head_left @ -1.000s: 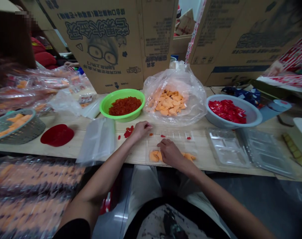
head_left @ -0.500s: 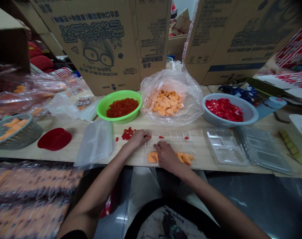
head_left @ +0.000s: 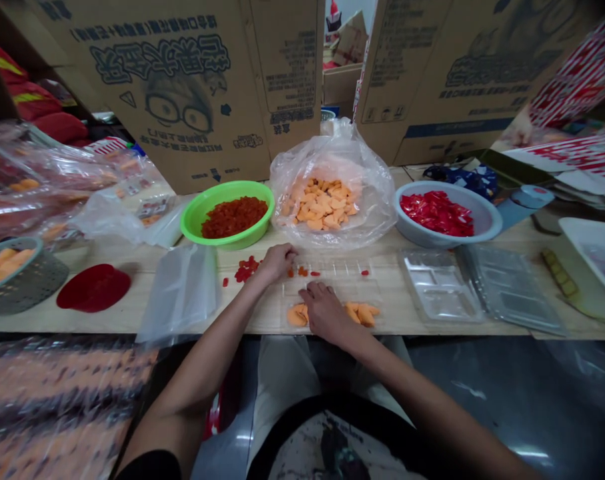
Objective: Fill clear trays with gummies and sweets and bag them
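Head view, and there's fresh colour in the far row of your clear tray [head_left: 360,291]! Half a second ago one small reddish piece sat at the left end, with your left hand [head_left: 277,260] right over it; now a second small piece [head_left: 302,271] has appeared just to its right. So the far row reads three close together on the left, then a long gap, then a lone one toward the right: the left end is filling, the stretch to the right looks thin.

Your left hand has come off those two and hangs just beyond the tray's far-left corner, fingers drawn close together; whether anything is pinched there, you can't tell from this angle. Your right hand [head_left: 325,310] has barely shifted, low over the near compartment, fingers loosely curled, its far fingertips by the divider. Orange pieces [head_left: 362,313] show on both sides of it; what's under the palm is hidden, so no call on a grip.

Left of the tray, the loose red pieces [head_left: 246,269] lie in a small heap on the counter [head_left: 266,308], near side of the green bowl [head_left: 235,242]. Everything has slid left together, so that's your head turning, not the things moving.
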`<state>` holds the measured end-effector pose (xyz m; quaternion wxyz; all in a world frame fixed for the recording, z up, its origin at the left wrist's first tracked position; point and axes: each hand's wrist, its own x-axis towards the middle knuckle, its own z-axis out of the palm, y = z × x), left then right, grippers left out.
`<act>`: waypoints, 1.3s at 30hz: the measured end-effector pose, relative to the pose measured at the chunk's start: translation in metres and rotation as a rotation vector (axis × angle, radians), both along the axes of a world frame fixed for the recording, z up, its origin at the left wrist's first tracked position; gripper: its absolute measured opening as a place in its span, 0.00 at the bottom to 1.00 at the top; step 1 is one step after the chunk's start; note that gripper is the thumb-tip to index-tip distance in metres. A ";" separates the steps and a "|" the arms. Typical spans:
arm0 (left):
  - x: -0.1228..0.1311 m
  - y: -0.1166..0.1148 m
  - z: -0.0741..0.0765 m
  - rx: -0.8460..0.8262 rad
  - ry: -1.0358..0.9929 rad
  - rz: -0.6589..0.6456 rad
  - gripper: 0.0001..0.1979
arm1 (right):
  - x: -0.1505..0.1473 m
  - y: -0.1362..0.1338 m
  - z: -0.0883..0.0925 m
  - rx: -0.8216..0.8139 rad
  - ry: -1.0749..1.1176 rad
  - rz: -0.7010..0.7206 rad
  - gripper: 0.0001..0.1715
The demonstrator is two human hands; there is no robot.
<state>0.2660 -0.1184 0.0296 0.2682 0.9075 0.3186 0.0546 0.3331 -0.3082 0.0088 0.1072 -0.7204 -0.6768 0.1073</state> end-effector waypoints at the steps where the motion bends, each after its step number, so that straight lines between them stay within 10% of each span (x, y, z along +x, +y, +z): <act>1: 0.000 0.002 0.001 0.006 0.015 -0.007 0.14 | 0.000 0.000 0.001 -0.001 0.001 0.000 0.23; 22: 0.001 -0.010 -0.007 0.138 0.140 -0.207 0.13 | -0.002 0.000 0.000 0.016 -0.018 0.010 0.19; 28: 0.014 -0.003 -0.007 -0.161 -0.130 0.135 0.12 | -0.003 0.001 0.000 0.017 -0.010 0.002 0.18; 39: 0.036 -0.005 -0.008 -0.252 -0.097 0.118 0.16 | -0.001 0.001 -0.001 0.030 0.001 0.002 0.18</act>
